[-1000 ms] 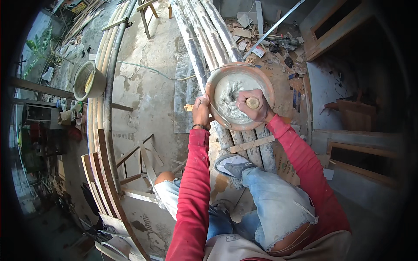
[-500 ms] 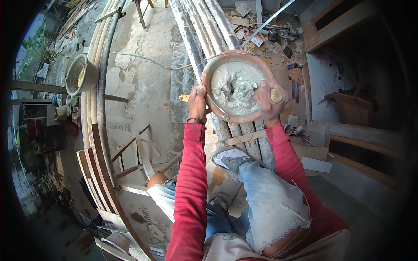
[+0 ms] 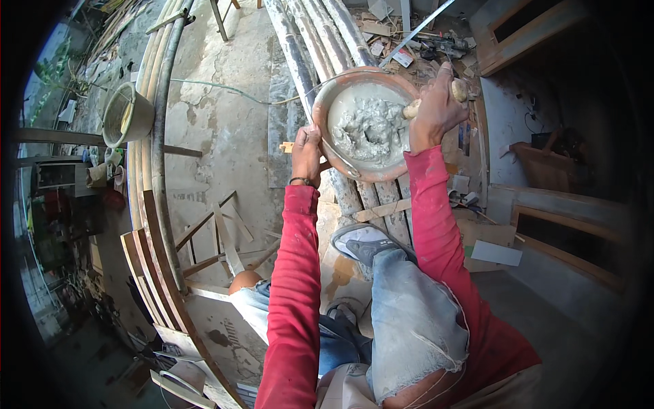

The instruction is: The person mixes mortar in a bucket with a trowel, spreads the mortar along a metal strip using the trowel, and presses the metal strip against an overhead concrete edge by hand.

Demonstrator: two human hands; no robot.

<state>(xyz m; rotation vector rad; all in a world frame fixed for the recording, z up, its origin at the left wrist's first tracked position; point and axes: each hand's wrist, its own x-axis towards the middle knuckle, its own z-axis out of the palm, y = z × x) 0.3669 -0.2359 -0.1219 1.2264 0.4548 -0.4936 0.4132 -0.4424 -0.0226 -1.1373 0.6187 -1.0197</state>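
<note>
An orange bucket [image 3: 340,86] of lumpy grey mixture [image 3: 371,133] stands tilted toward me on paint-stained poles [image 3: 348,192]. My left hand [image 3: 306,153] is closed on the bucket's left rim. My right hand [image 3: 436,109] is closed round a pale wooden handle [image 3: 458,90] at the bucket's right edge; the working end of that tool is not clearly visible. A thin wire handle lies against the bucket. My shoe [image 3: 361,244] rests below the bucket on the planks and poles.
A grey bucket [image 3: 139,120] sits by long bundled poles [image 3: 160,191] on the left. Wooden offcuts [image 3: 228,232] and boards lie on the concrete floor [image 3: 211,170]. Scrap debris [image 3: 388,34] is heaped at the back. Wood-framed openings [image 3: 565,245] stand on the right.
My right hand has moved from the middle of the mixture out to the right and upward over the rim, with the handle. The bucket appears slightly higher in view.
</note>
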